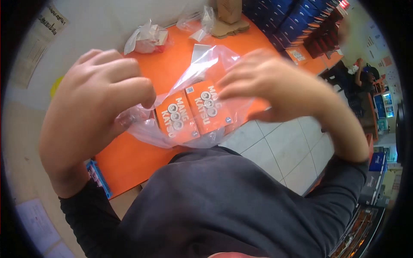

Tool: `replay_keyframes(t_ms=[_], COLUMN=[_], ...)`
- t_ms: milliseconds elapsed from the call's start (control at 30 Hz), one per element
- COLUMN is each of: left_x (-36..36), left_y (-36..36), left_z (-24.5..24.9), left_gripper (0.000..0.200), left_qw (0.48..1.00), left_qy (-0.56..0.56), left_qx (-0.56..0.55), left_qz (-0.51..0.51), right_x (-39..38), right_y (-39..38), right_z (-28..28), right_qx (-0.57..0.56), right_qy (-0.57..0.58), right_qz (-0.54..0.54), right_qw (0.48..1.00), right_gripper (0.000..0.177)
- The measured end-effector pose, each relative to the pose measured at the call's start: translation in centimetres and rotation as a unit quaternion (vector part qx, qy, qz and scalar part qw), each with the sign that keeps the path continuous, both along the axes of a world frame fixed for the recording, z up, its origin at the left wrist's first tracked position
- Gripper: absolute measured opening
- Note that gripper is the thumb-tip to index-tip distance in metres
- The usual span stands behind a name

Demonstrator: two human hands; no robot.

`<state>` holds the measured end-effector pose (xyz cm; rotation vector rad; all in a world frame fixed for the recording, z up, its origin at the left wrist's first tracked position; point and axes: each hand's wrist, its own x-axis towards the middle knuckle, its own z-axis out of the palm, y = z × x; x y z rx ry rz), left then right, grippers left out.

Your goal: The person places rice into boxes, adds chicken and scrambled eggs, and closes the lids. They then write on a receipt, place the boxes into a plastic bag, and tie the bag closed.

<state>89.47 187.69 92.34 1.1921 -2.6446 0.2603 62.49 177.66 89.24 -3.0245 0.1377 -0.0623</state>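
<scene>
Two orange boxes lettered "MANG KATSU" lie side by side, the left box (177, 118) and the right box (211, 107), inside a clear plastic bag (195, 75) at the table's front edge. My left hand (101, 94) has its fingers curled closed at the bag's left side, gripping bunched plastic below the fist. Over the bag's right side, my right hand (269, 84) is held with fingers apart and slightly blurred. Whether its fingertips touch the plastic is hard to make out.
On the orange table (124, 161) are another plastic bag with contents (148, 38), a brown paper bag (229, 10) and flattened cardboard (230, 28). Blue boxes (284, 21) are stacked at the back right. A blue basket (100, 176) sits at the left. A person (365, 79) is far right.
</scene>
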Motion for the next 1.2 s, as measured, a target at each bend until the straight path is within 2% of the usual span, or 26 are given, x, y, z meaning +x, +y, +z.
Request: replay_keyframes(t_ms=[33,100,133,167,200,267,300,333,400,500,567,600,633,667,700,767,833,867,900,967,1000,1033,1067,1133,1167,1200], left_x=[-0.5,-0.9,-0.6,0.1,0.6,0.7,0.6,0.2,-0.6,0.1,3.4,5.6,7.4,8.3,8.1,5.8,2.5,1.6,1.5,1.7,1.9,2.0,1.1,0.2,-0.6,-1.5], left_y=[-0.3,-0.6,0.0,0.6,1.0,1.2,1.0,0.8,0.4,1.2,3.0,3.7,4.0,3.9,3.7,3.7,2.5,1.4,-0.4,-3.2,-3.7,-4.2,-4.8,-5.0,-4.6,-4.1], left_z=[0.1,0.1,0.2,0.3,0.4,0.8,1.0,1.2,2.0,2.9,0.4,-2.1,-5.4,-9.2,-13.3,-21.0,-26.3,-28.3,-30.3,-32.7,-32.2,-30.7,-28.2,-26.0,-25.7,-27.5], left_gripper=[0.017,0.015,0.015,0.016,0.016,0.015,0.014,0.012,0.01,0.032,0.056,0.069,0.099,0.097,0.095,0.091,0.086,0.084,0.082,0.078,0.076,0.074,0.043,0.035,0.032,0.041], left_qw=[0.999,0.995,0.992,0.988,0.984,0.977,0.973,0.971,0.967,0.976,0.959,0.94,0.92,0.9,0.884,0.882,0.895,0.898,0.899,0.898,0.921,0.939,0.935,0.84,0.764,0.8], left_qy=[-0.007,-0.02,-0.029,-0.036,-0.043,-0.019,-0.006,-0.012,-0.029,0.0,0.163,0.246,0.215,0.155,0.098,0.081,0.086,0.082,0.065,0.046,0.097,0.17,0.315,0.41,0.447,0.46], left_qx=[0.024,0.072,0.073,0.075,0.079,0.135,0.164,0.176,0.195,0.174,0.172,0.17,0.231,0.301,0.36,0.391,0.373,0.365,0.357,0.345,0.277,0.203,0.092,0.339,0.457,0.378], left_qz=[0.024,0.073,0.1,0.127,0.152,0.162,0.164,0.163,0.16,0.135,0.157,0.167,0.231,0.275,0.281,0.251,0.23,0.232,0.247,0.27,0.254,0.218,0.132,0.104,0.087,0.069], right_x=[-0.5,-2.2,-2.4,-2.5,-1.8,-2.6,-3.4,-3.8,-2.9,-4.9,-9.4,-12.3,-14.9,-17.5,-19.9,-12.0,-8.8,-6.9,-4.2,0.1,2.3,2.5,2.5,2.0,2.4,3.4], right_y=[-1.7,-6.3,-7.3,-8.4,-8.2,-6.4,-5.4,-4.6,-4.1,-5.3,-7.6,-9.0,-9.6,-9.4,-8.8,-4.5,-2.9,-2.9,-3.2,-4.7,-5.4,-5.7,-5.9,-5.0,-4.0,-2.8], right_z=[-4.1,-10.2,-9.6,-9.0,-5.1,2.4,4.2,5.5,7.7,7.3,4.9,2.1,-2.0,-7.7,-15.2,-16.4,-26.1,-30.5,-32.5,-28.8,-26.9,-26.6,-26.5,-27.4,-27.1,-26.8], right_qx=[-0.038,-0.192,-0.238,-0.287,-0.265,-0.1,-0.103,-0.103,0.016,0.112,0.135,0.135,0.157,0.179,0.198,0.216,0.349,0.389,0.425,0.472,0.495,0.38,0.257,0.468,0.565,0.498], right_qy=[0.0,0.162,0.289,0.421,0.519,0.314,0.178,0.039,0.076,0.004,-0.056,-0.07,-0.019,0.035,0.112,0.076,-0.074,-0.139,-0.204,-0.138,-0.104,-0.11,-0.113,-0.181,-0.217,-0.234], right_qz=[0.023,0.006,-0.064,-0.113,-0.189,-0.201,-0.118,-0.034,0.027,0.015,-0.069,-0.133,-0.228,-0.319,-0.362,-0.253,-0.334,-0.32,-0.302,-0.225,-0.187,-0.135,-0.082,-0.132,-0.142,-0.14], right_qw=[0.999,0.968,0.925,0.853,0.79,0.923,0.971,0.993,0.997,0.994,0.987,0.979,0.961,0.93,0.904,0.94,0.872,0.853,0.829,0.841,0.842,0.909,0.956,0.855,0.783,0.823], right_gripper=[0.049,0.045,0.036,0.027,0.019,0.005,0.006,0.01,0.022,0.05,0.087,0.113,0.122,0.132,0.135,0.107,0.085,0.083,0.081,0.049,0.033,0.028,0.024,0.032,0.036,0.037])
